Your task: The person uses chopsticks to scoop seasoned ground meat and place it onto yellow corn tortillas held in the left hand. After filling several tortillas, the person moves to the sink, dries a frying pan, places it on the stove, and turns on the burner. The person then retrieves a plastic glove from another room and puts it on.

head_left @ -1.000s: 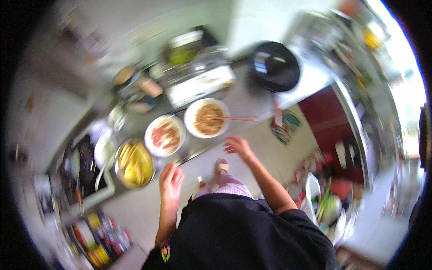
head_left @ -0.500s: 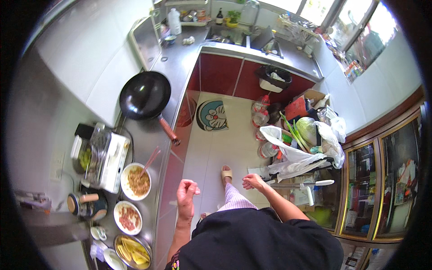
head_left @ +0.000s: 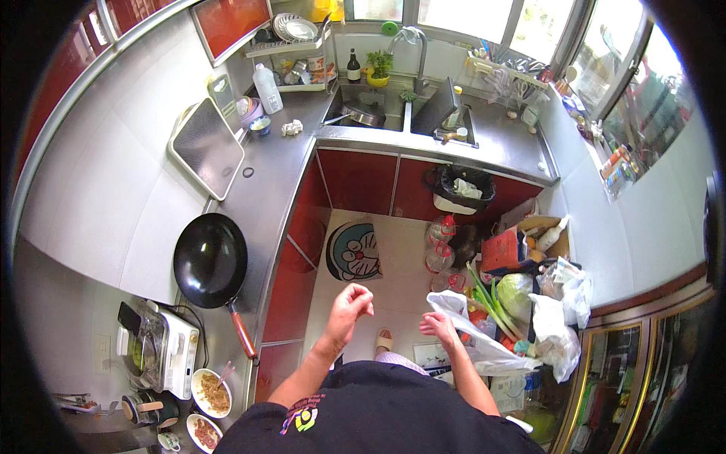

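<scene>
The counter [head_left: 261,198] is running along the left wall [head_left: 91,242], turning at its far corner. At the right edge of the floor [head_left: 412,265], a white bag [head_left: 495,354] is gaping, cabbage [head_left: 516,293] and scallions [head_left: 491,309] showing beyond its rim. The mat [head_left: 355,250] is lying in the floor's far left corner. The wok [head_left: 210,257] is resting on the counter, its handle [head_left: 242,331] pointing toward the front edge; 2 bowls [head_left: 197,387] are standing near that edge, at the near end. The left hand [head_left: 348,312] is hanging above the floor, narrow, fingers curling to the thumb. The right hand [head_left: 440,328] is hovering by the bag's left edge, fairly wide; whether it is touching, I cannot tell.
</scene>
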A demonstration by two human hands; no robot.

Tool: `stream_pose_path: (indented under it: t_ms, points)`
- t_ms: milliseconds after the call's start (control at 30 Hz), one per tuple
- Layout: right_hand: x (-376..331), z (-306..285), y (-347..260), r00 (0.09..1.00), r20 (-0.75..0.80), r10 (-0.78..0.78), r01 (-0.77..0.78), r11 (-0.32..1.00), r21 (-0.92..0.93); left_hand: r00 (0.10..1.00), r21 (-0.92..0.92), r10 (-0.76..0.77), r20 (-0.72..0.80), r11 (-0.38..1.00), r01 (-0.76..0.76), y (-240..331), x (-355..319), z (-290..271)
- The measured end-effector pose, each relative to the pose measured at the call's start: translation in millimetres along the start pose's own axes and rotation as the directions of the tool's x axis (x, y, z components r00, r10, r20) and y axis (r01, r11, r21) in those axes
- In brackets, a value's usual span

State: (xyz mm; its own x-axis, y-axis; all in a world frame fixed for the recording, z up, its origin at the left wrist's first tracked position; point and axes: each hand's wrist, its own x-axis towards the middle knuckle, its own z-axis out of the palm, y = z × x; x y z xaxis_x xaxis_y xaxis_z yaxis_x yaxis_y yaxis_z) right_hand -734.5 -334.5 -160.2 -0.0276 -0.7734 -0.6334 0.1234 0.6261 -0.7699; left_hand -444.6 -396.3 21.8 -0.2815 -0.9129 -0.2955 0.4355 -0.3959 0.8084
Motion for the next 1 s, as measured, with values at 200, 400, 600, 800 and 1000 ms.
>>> stream_pose_path:
  t_ms: [200, 400, 600, 800, 1000]
  points:
    - [64.9, 1.3, -92.0, 0.995, 0.093, -0.036, 0.024, 0.992, 0.121, 0.998, -0.116, 0.031, -0.057, 0.993, -0.038, 36.4, 114.4, -1.3]
    - [151.6, 27.9, -183.3, 0.991, 0.135, -0.010, -0.005, 0.994, 0.106, 0.991, -0.187, 0.070, -0.111, 0.978, -0.090, 72.6, 234.2, -41.7]
    - [307.9, 97.7, -330.8, 0.948, 0.249, -0.199, 0.196, 0.980, 0.036, 0.981, -0.200, 0.098, -0.165, 0.971, -0.130, 123.9, 376.4, -110.5]
    - [422.8, 149.2, -447.4, 0.969, 0.215, -0.123, 0.110, 0.991, 0.071, 0.983, -0.224, 0.040, -0.178, 0.971, -0.080, 195.1, 508.2, -147.0]
    - [519.5, 174.9, -505.8, 0.975, 0.170, -0.146, 0.140, 0.989, 0.045, 0.987, -0.196, -0.015, -0.158, 0.981, -0.016, 240.4, 602.5, -154.5]
